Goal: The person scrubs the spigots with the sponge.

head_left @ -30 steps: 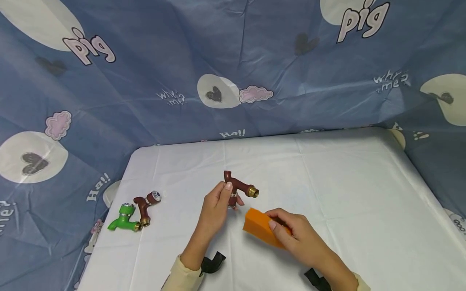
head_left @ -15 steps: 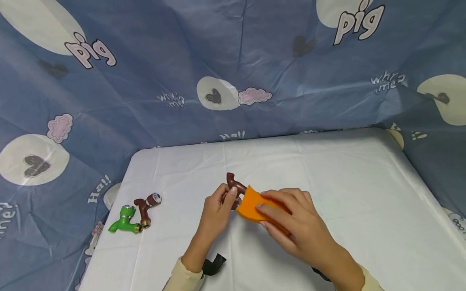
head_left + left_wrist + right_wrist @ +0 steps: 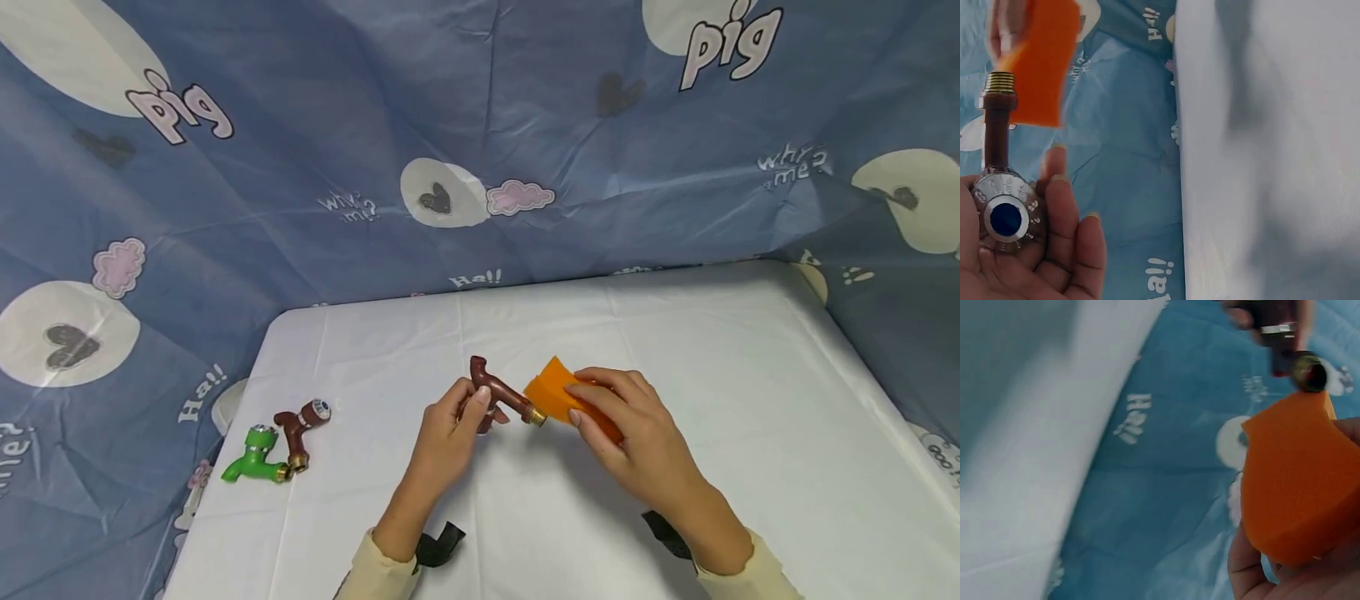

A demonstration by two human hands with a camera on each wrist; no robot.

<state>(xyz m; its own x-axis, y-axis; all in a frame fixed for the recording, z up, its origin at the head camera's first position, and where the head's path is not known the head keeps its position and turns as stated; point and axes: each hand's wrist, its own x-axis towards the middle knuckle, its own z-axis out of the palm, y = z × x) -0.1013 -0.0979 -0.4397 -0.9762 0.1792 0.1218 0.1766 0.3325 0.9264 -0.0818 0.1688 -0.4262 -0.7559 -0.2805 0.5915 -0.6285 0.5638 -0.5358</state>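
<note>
My left hand grips a brown faucet above the table, thumb across its body. The brass threaded end points away from the palm, and a silver knob with a blue centre faces the left wrist camera. In my right hand is an orange sponge, pinched between thumb and fingers and bent. Its free edge lies beside the brass end of the faucet; whether they touch, I cannot tell. The right wrist view shows the sponge large, with the faucet's open brass mouth just above it.
On the left of the white table lie a green faucet and a second brown faucet, close together. Black straps are on both wrists. A blue printed cloth rises behind the table.
The right hand first brought the sponge up over the faucet's threaded end, covering it, then drew it off to the right, so the brass shows again. The left hand has barely moved.
</note>
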